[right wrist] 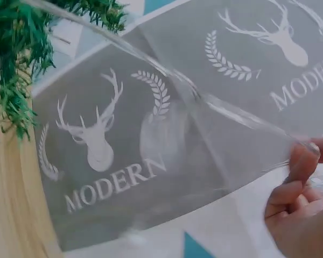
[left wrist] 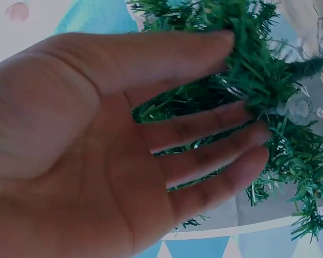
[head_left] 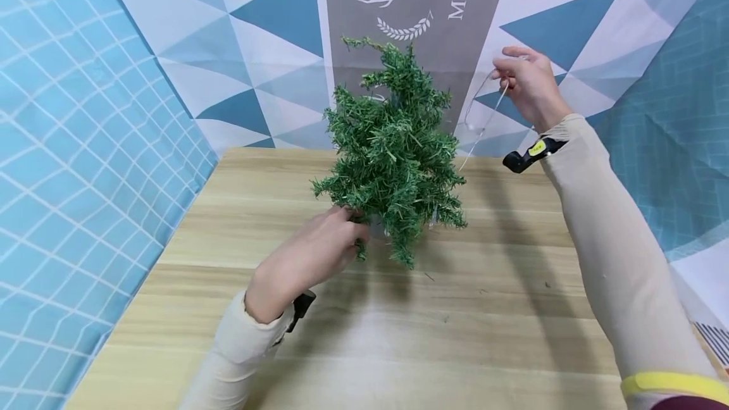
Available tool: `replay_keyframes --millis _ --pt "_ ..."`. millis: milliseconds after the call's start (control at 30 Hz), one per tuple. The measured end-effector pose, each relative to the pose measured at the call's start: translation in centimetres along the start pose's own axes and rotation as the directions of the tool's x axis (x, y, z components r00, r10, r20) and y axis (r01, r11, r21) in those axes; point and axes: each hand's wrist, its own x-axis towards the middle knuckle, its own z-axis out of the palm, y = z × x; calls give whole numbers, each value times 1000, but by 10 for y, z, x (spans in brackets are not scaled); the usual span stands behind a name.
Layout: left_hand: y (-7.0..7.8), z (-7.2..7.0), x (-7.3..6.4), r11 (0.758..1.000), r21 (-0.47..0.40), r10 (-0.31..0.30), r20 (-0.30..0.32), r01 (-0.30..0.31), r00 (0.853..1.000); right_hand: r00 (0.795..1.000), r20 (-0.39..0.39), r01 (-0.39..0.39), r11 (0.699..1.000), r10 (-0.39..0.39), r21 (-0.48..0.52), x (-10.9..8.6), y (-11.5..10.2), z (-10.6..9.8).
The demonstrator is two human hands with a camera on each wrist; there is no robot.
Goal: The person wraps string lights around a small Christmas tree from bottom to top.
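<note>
A small green artificial Christmas tree (head_left: 395, 150) stands near the back of the wooden table. At its lower left, my left hand (head_left: 316, 245) holds a branch (left wrist: 247, 70) between thumb and fingertips; foliage hides part of the hold. A clear round bulb (left wrist: 301, 109) on a thin wire hangs among the needles just past those fingertips. Up and to the right of the tree, my right hand (head_left: 529, 84) pinches a thin clear string-light wire (right wrist: 231, 114). The wire runs taut down to the tree's right side, and a loose loop dangles below the fingers.
The light wood tabletop (head_left: 364, 347) carries a few fallen green needles in front of the tree. Behind it rises a backdrop (head_left: 285, 49) of blue and white triangles with a grey deer panel. A blue tiled sheet (head_left: 74, 144) borders the left side.
</note>
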Motion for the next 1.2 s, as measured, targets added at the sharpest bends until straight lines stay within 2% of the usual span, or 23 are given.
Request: replay_keyframes --millis 67,167,233,300,333,367,400,467,533,600,633,700,833,900,933,967,1033,1200 --pt "-2 -4 -2 999 -45 28 14 -28 1000 999 45 12 987 -4 -162 -2 -4 5" --pt "-11 -16 -11 984 -165 64 18 -61 998 993 113 76 916 -33 -395 -5 -8 16" --pt "-23 -27 -20 948 -306 87 -24 -90 996 987 150 121 874 -56 -471 -7 -10 24" --pt "-39 -37 -28 892 -437 77 -114 -120 990 982 181 141 871 -61 -471 -6 -12 32" --pt "-48 -42 -29 859 -492 63 -179 -144 982 978 199 157 873 -71 -462 -6 -12 36" --pt "-56 -48 -29 824 -546 20 -235 -149 972 973 218 169 887 -80 -430 -5 -14 40" --pt "-65 -53 -27 788 -593 -22 -297 -166 955 967 237 181 898 -90 -400 -5 -16 43" --pt "-82 -65 -14 733 -656 -128 -392 -179 911 956 273 199 922 -108 -333 -4 -21 49" --pt "-97 -75 5 683 -710 -228 -432 -173 872 946 299 218 930 -126 -297 -4 -25 55" --pt "-110 -85 28 626 -762 -298 -430 -166 853 938 318 224 939 -136 -260 -4 -29 63" --pt "-116 -88 39 596 -787 -326 -416 -157 849 935 326 229 940 -140 -253 -4 -30 67" --pt "-127 -95 61 524 -839 -357 -370 -144 858 926 349 247 932 -145 -267 -5 -31 77" --pt "-138 -106 96 352 -925 -357 -273 -142 893 895 426 287 901 -131 -327 -10 -32 95" --pt "-139 -112 110 291 -949 -349 -227 -125 909 875 470 313 878 -117 -363 -13 -33 102" --pt "-139 -115 116 273 -955 -344 -206 -112 916 863 493 324 869 -111 -373 -15 -33 106" --pt "-138 -117 122 268 -958 -333 -188 -99 924 851 515 338 859 -105 -384 -16 -33 110" --pt "-135 -122 134 275 -959 -304 -147 -61 941 826 556 358 849 -93 -389 -19 -33 116" --pt "-127 -126 154 340 -940 -184 -36 29 982 768 635 365 873 -85 -325 -25 -31 131"
